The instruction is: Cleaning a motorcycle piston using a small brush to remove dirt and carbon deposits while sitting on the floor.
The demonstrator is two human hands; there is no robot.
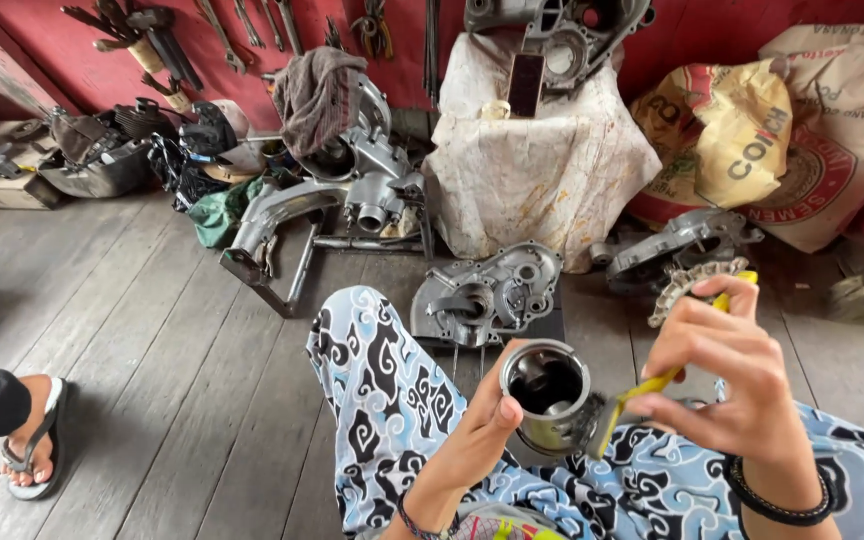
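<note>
- The left hand [477, 435] has its grip closed around a hollow metal piston [549, 397], open end up, thumb pressed on the rim.
- Just right of that grip, the right hand [727, 375] pinches a yellow-handled brush [652, 385], its head touching the piston's side.
- Beyond both hands, an engine casing [487, 295] lies on the plank floor [152, 330].
- Far left, another person's sandalled foot [32, 435] rests.
</note>
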